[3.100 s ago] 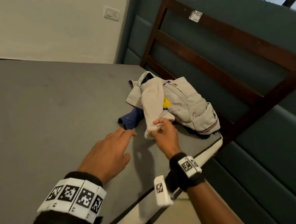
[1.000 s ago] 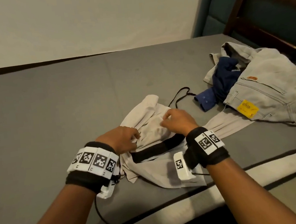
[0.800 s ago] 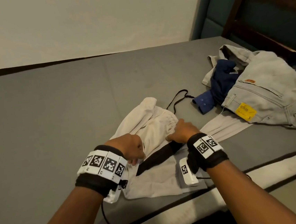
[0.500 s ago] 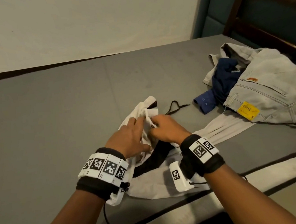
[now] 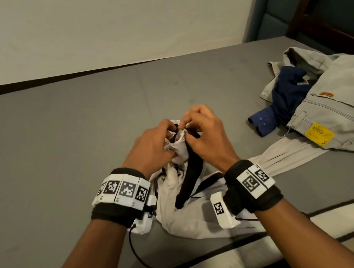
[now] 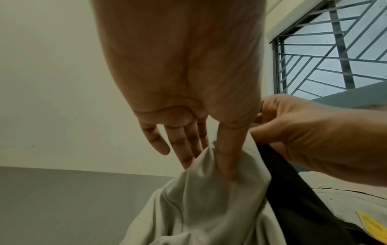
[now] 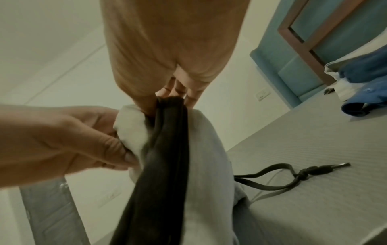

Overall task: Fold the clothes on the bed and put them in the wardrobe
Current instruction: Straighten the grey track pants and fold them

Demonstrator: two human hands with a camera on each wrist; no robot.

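Fingers: both hands pinch the shorts (image 5: pixel 179 146) top, lifted
Left hand (image 5: pixel 151 145): grips beige cloth
Right hand (image 5: pixel 206 135): grips black band
Bed (image 5: pixel 64 144): jeans (image 5: pixel 331 106), blue shirt (image 5: pixel 285 99) at right

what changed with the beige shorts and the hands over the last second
The beige shorts, flat on the bed a second ago, now have their waistband end bunched and lifted. The left hand and right hand moved from pressing the cloth to pinching it together. The grey trousers and blue shirt stayed put.
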